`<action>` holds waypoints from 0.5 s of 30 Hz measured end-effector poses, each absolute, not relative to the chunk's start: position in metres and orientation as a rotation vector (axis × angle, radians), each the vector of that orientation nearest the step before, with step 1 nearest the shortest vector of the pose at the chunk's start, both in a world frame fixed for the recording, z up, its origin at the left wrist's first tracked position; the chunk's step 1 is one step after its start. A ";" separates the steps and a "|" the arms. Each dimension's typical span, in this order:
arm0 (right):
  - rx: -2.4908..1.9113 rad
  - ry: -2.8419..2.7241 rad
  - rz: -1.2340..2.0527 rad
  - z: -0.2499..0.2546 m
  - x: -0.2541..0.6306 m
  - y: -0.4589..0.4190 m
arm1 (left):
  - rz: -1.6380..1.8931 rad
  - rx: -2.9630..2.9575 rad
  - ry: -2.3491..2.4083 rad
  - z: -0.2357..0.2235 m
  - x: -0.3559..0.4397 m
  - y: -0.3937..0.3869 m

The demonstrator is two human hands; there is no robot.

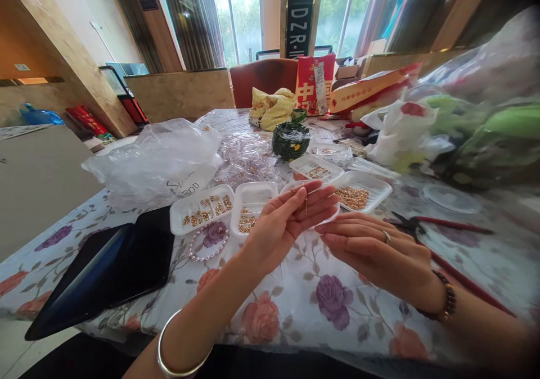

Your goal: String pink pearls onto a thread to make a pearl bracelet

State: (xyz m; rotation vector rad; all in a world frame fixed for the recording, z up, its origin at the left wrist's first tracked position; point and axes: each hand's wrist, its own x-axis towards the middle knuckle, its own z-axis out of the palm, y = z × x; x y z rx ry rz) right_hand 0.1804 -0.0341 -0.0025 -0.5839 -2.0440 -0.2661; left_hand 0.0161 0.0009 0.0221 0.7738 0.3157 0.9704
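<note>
My left hand (291,213) is raised over the trays, palm up, with the fingers stretched out. Its thumb presses a short, thin gold chain (306,204) against the fingers, and one end dangles over the palm. Close by on the right is my right hand (375,252), back upward, fingers stretched out side by side; I see nothing in it. Behind the hands, a white tray (382,190) carries a heap of small gold pieces. Gold beads lie in the divided white tray (179,227) and in a second white tray (257,188) beside the left wrist.
A pearl bracelet (206,257) lies on the flowered tablecloth (295,311), near a black folder-like object (122,255). Red-handled pliers (415,225) rest at right. Farther back are clear plastic bags (156,148), a green woven basket (290,143) and a red box (310,86).
</note>
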 end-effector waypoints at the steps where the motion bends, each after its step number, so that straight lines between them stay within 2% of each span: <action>1: -0.593 -2.045 -0.265 -0.002 0.180 -0.034 | 0.971 0.774 0.316 0.022 0.016 0.001; 15: -0.591 -2.068 -0.234 -0.003 0.183 -0.035 | 0.981 0.774 0.348 0.022 0.016 0.002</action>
